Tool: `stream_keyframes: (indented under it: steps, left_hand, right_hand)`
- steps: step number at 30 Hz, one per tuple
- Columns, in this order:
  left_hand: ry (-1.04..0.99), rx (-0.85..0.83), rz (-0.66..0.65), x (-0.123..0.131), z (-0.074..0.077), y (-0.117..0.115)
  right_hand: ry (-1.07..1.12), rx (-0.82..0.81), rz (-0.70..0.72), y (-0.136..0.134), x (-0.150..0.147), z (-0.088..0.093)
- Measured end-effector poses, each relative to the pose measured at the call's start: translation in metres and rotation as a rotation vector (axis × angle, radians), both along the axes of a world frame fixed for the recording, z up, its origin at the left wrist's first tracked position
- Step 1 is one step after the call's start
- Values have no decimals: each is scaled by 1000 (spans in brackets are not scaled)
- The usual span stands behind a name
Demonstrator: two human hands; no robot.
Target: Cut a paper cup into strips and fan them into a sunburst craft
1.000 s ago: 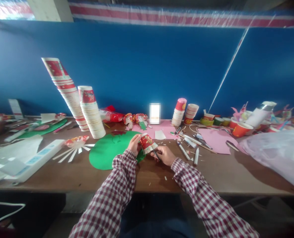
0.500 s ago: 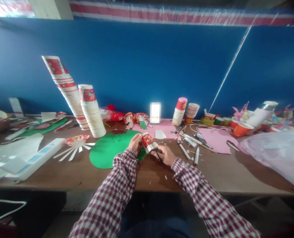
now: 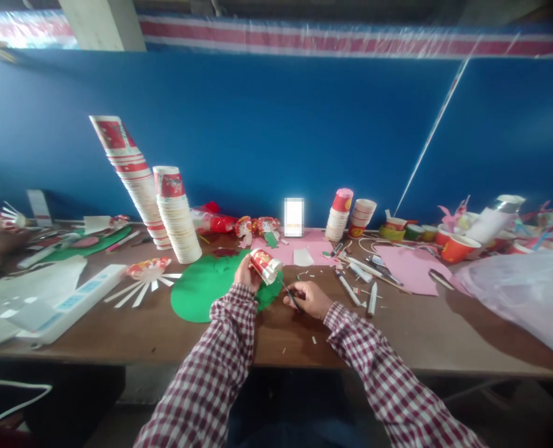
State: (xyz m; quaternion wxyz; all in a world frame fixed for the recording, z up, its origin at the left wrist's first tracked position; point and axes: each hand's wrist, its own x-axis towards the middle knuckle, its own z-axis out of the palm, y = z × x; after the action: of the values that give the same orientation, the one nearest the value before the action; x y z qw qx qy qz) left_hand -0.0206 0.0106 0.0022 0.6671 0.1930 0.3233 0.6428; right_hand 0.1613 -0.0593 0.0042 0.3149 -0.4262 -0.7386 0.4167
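Note:
My left hand (image 3: pixel 246 274) is closed round a red and white paper cup (image 3: pixel 263 262), tilted with its rim towards the lower right. Slits show at the cup's rim end. In my right hand (image 3: pixel 311 297) is a pair of dark-handled scissors (image 3: pixel 291 295), whose tips point at the cup's rim; whether they touch it I cannot tell. Under the cup and my left hand lies a round sheet of green paper (image 3: pixel 197 295). To its left, a cut paper cup (image 3: pixel 148 274) rests with its strips fanned out on the table.
Two tall stacks of paper cups, a leaning stack (image 3: pixel 134 177) and a shorter stack (image 3: pixel 178 218), stand at the back left. Pens (image 3: pixel 349 289) and pink paper (image 3: pixel 407 267) lie to the right, beside a plastic bag (image 3: pixel 524 292). Another person's hand (image 3: pixel 0 246) is at the far left.
My right hand with the scissors has drawn away from the cup, down and slightly right. The cup has turned and moved left in my left hand. The view has tilted up slightly.

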Motion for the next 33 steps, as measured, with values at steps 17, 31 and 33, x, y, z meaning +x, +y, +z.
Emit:
stream_keyframes:
  steps: [17, 31, 33]
  left_hand:
    - [-542, -165, -100, -18, 6, 6]
    - [-441, -58, -136, -11, 2, 6]
    - [-424, -21, -152, -11, 1, 5]
  right_hand:
    - [173, -95, -12, 3, -1, -9]
    - [287, -154, -51, 5, -3, -7]
    - [263, -124, -49, 5, -2, -8]
